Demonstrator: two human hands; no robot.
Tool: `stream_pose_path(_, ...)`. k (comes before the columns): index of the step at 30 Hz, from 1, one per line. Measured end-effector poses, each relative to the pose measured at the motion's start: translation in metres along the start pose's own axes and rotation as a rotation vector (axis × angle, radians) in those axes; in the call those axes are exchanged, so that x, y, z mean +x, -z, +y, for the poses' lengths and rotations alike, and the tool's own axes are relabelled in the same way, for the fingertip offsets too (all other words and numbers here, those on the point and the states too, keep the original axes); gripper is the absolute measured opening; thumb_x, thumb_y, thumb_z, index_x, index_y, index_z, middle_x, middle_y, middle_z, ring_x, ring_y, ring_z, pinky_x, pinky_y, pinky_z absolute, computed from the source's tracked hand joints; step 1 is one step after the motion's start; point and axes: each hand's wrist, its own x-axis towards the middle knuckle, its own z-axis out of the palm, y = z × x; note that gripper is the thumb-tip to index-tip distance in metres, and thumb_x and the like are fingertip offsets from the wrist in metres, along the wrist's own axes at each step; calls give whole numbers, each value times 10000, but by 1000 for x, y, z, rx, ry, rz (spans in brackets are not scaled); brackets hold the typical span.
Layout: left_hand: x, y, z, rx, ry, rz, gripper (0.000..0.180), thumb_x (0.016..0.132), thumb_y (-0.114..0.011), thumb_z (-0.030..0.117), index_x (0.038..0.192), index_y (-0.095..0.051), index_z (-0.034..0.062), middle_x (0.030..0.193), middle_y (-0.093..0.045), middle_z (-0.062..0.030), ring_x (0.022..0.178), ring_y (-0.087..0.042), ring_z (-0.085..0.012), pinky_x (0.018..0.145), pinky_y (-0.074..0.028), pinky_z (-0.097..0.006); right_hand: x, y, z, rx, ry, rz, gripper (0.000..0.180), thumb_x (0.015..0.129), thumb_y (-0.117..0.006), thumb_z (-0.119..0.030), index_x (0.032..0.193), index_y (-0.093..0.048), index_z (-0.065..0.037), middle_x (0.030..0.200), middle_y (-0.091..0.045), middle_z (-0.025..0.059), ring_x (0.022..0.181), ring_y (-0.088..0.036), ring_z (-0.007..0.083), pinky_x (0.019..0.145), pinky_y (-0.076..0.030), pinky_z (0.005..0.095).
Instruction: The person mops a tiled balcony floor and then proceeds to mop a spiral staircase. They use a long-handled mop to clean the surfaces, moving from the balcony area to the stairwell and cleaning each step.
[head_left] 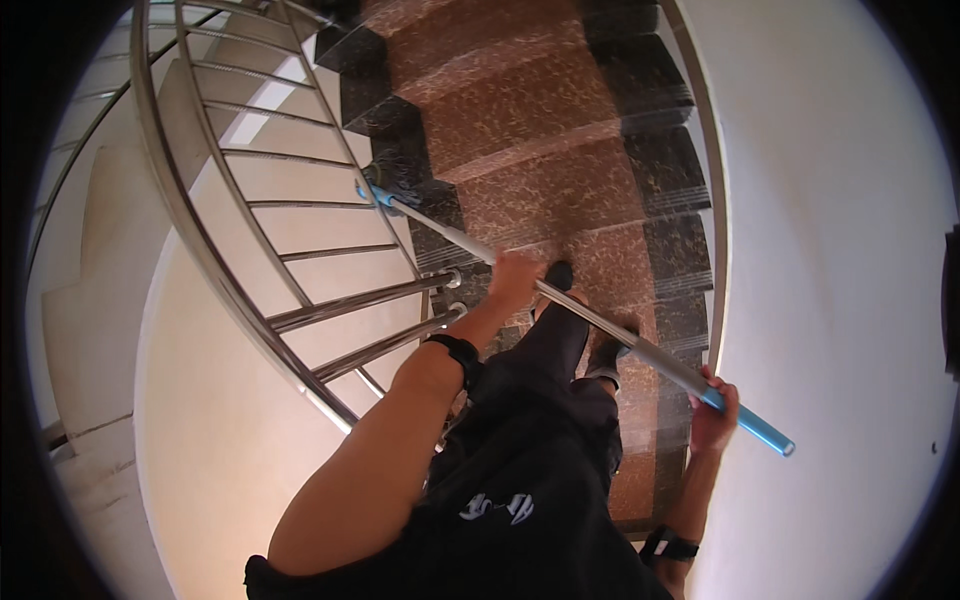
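A mop (585, 313) with a long metal pole slants across the stairs from upper left to lower right. My left hand (515, 278) is wrapped round the middle of the pole, slightly blurred. Near the blue end of the handle, my right hand (716, 408) grips the pole close to the wall. At the other end, the dark, stringy mop head (398, 178) with its blue connector touches down at the left side of a step, beside the railing. Its strands are blurred.
Red-brown stone steps (530, 150) with black borders climb ahead of me. A curved metal railing (215, 235) with several bars runs along the left. The white wall (820, 250) stands close on the right. My feet are on the steps below my hands.
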Motion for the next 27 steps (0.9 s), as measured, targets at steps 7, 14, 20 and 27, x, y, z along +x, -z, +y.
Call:
stream_pose_path(7,-17,-11,9,25,155,13,305,715,-807,144,998,-725,224,1066,-670,25,1149,-517,-322,1059,-185,-726,-32,3,11,57,-5,-12,137,904,-663,-234,913,-635,-100,1060,-685,113,1208,-568,350,893,-488,382)
stream_pose_path(14,-33,55,132,-76,-191,245,219,604,-797,127,795,-730,211,844,-629,22,1003,-564,-259,983,-248,-735,-132,22,-115,-167,463,-11,221,899,-642,-258,977,-622,-53,1046,-667,128,1125,-610,331,1054,-401,539)
stream_pose_path(20,-7,128,295,-340,-631,522,283,668,-782,105,936,-723,172,953,-632,-19,1016,-570,-250,1016,-248,-669,-281,-1,-242,-403,925,238,219,926,-544,-302,855,-558,-95,861,-554,65,998,-582,264,1119,-327,562)
stream_pose_path(27,37,199,345,-644,-825,438,186,745,-737,119,854,-586,121,835,-590,-50,964,-578,-268,1039,-310,-569,-286,-66,-261,-157,1191,-32,228,909,-509,-232,729,-414,-129,650,-320,19,731,-449,185,1110,-313,562)
